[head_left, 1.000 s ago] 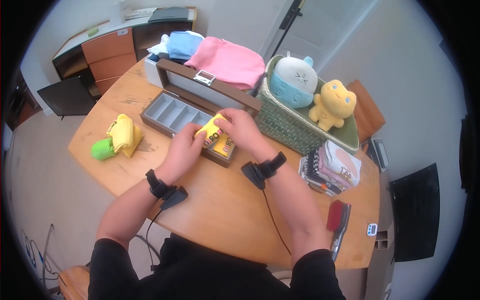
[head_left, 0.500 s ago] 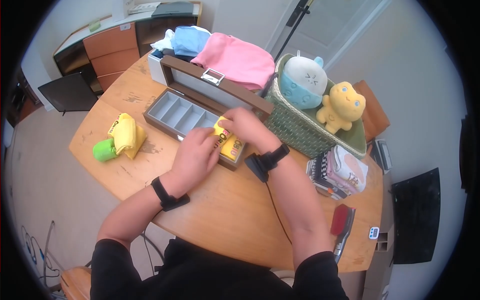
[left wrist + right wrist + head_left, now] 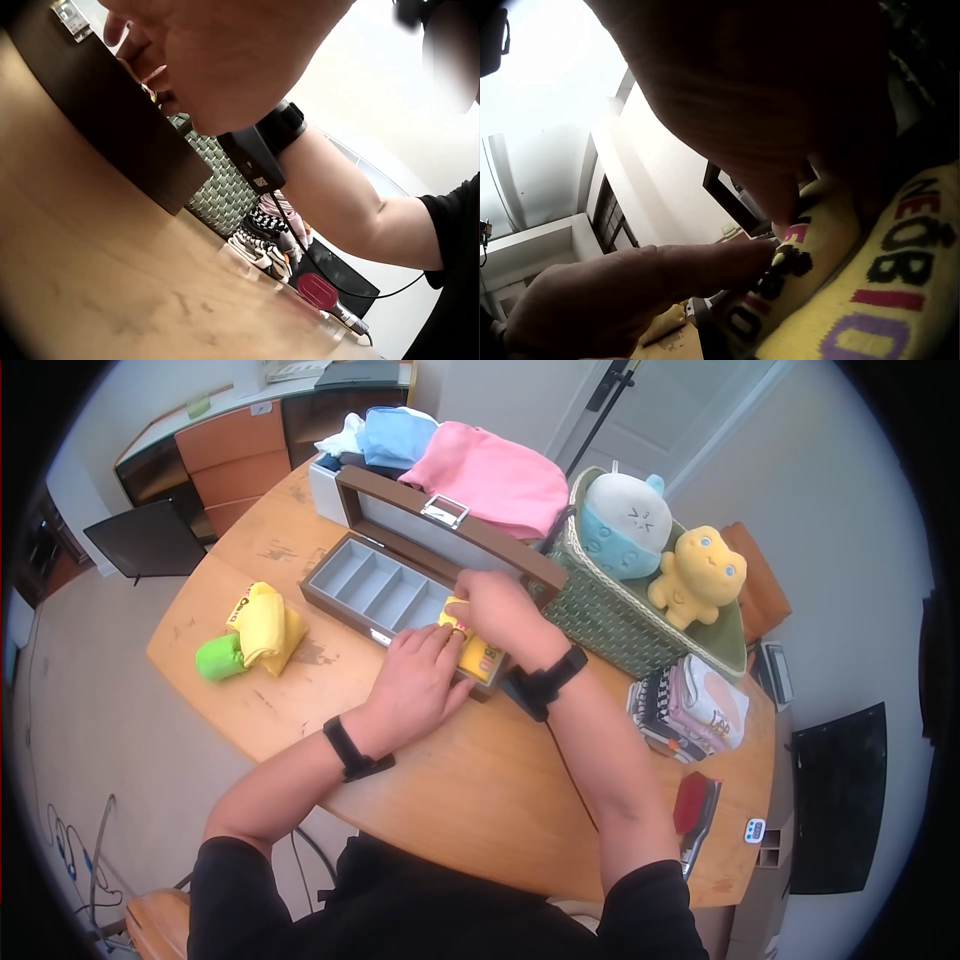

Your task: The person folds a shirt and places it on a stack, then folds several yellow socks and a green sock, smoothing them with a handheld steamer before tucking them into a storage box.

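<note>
A long brown box [image 3: 345,617] with grey compartments stands with its lid [image 3: 450,520] raised. Toward its right end lie two yellow bundles with printed letters; the outer bundle [image 3: 482,660] fills the end compartment. On the inner bundle [image 3: 455,610] both hands have their fingers, the left hand [image 3: 412,685] pressing from the front and the right hand [image 3: 505,615] from behind with bent fingers. The right wrist view shows the inner bundle [image 3: 821,240] touched by fingertips, beside the outer bundle [image 3: 885,292]. Whether the right fingers pinch it is hidden.
Left on the table [image 3: 400,820] lie a yellow cloth bundle [image 3: 265,630] and a green roll [image 3: 219,657]. Behind the box are pink cloth [image 3: 490,475] and a green basket [image 3: 610,615] with plush toys. Folded clothes [image 3: 690,710] and a red brush [image 3: 692,805] are at right.
The inner yellow bundle, held above the box earlier, now sits down in the compartment beside the outer one. The left hand has turned palm down over it. The head view has shifted slightly.
</note>
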The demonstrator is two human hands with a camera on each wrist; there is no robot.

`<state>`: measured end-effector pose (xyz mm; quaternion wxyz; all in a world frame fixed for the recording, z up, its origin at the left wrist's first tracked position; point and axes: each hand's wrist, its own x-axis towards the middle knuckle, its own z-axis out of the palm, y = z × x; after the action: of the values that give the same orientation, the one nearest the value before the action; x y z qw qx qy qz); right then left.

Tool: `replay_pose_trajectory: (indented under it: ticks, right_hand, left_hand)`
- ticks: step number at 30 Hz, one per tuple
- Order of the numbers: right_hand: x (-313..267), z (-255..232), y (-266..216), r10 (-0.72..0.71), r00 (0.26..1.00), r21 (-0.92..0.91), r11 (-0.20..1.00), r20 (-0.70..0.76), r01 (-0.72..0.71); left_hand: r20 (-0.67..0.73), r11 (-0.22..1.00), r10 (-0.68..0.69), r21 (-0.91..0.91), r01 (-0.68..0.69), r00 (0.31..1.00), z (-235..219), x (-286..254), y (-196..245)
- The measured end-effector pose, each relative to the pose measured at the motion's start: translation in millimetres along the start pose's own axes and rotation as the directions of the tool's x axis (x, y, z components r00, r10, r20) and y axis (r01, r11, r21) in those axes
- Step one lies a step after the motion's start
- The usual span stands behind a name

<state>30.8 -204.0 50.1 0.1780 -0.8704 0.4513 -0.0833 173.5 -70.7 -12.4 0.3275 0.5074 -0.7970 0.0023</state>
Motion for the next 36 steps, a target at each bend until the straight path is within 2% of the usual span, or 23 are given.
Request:
replay_pose_trajectory:
  ticks: [1, 5, 7, 8, 10, 14, 16, 17, 18, 19, 20, 22, 26, 28, 29, 31, 36]
  right_hand:
    - [-2, 0, 2, -0.002, 1.000, 0.098, 0.995, -0.031, 0.005]
    - [-16, -2, -8, 0.039, 0.999, 0.014, 0.999, -0.007, -0.039]
    - [-18, 6, -4, -0.066, 0.991, -0.127, 0.991, -0.116, 0.051]
    - [-21, 10, -4, -0.066, 0.991, -0.127, 0.991, -0.115, 0.051]
    - [-27, 17, -10, -0.159, 0.939, -0.206, 0.974, -0.305, 0.098]
    - [-28, 32, 3, -0.187, 0.953, -0.228, 0.965, -0.240, 0.132]
    - [-29, 31, 6, -0.124, 0.962, -0.158, 0.984, -0.245, 0.086]
    - [-29, 31, 9, -0.119, 0.961, -0.158, 0.984, -0.248, 0.081]
    - [-29, 33, 13, -0.126, 0.953, -0.084, 0.991, -0.275, 0.107]
    - [-30, 33, 15, -0.130, 0.944, -0.009, 0.991, -0.302, 0.133]
    - [-31, 33, 16, -0.126, 0.944, -0.007, 0.991, -0.305, 0.130]
    - [-36, 30, 18, -0.038, 0.935, 0.078, 0.995, -0.352, 0.070]
    - [-50, 31, 22, -0.037, 0.952, 0.047, 0.997, -0.303, 0.054]
    - [-57, 34, 21, -0.077, 0.938, 0.080, 0.991, -0.337, 0.110]
    - [-59, 34, 23, -0.065, 0.937, 0.087, 0.991, -0.342, 0.100]
    - [-59, 34, 25, -0.118, 0.961, -0.038, 0.993, -0.252, 0.112]
    - [-56, 39, 31, -0.059, 0.970, 0.028, 0.997, -0.238, 0.068]
  left_hand:
    - [0.001, 1.000, 0.016, 0.023, -0.016, 1.000, 0, 0, 0]
    - [0.017, 1.000, 0.005, -0.027, -0.004, 1.000, -3, 0, 0]
    - [0.056, 0.999, -0.003, -0.049, 0.006, 0.998, 0, 0, -1]
    - [0.057, 0.999, -0.003, -0.050, 0.006, 0.998, 0, -1, -1]
    - [0.081, 0.996, 0.034, 0.077, -0.041, 0.996, -1, -2, 0]
    - [0.106, 0.998, 0.020, 0.054, -0.026, 0.994, -1, -5, 0]
    - [-0.002, 0.993, 0.077, 0.087, -0.076, 0.997, -3, -3, 2]
    - [-0.001, 0.993, 0.082, 0.084, -0.082, 0.997, -6, 1, 1]
    - [0.071, 0.993, -0.054, -0.099, 0.060, 0.996, -11, 7, -4]
    - [0.167, 0.941, -0.172, -0.265, 0.212, 0.971, -14, 13, -11]
    - [0.170, 0.942, -0.168, -0.264, 0.209, 0.971, -13, 19, -19]
    - [-0.023, 0.953, -0.212, -0.228, 0.201, 0.977, -3, 32, -36]
    - [0.047, 0.958, -0.221, -0.179, 0.226, 0.974, 10, 51, -50]
    - [-0.033, 0.983, -0.100, -0.158, 0.094, 0.994, 18, 52, -49]
    - [-0.023, 0.983, -0.091, -0.160, 0.086, 0.996, 20, 51, -51]
    - [0.027, 0.987, -0.079, -0.137, 0.082, 0.997, 16, 52, -51]
    - [0.083, 0.996, -0.056, -0.066, 0.062, 0.995, 17, 58, -53]
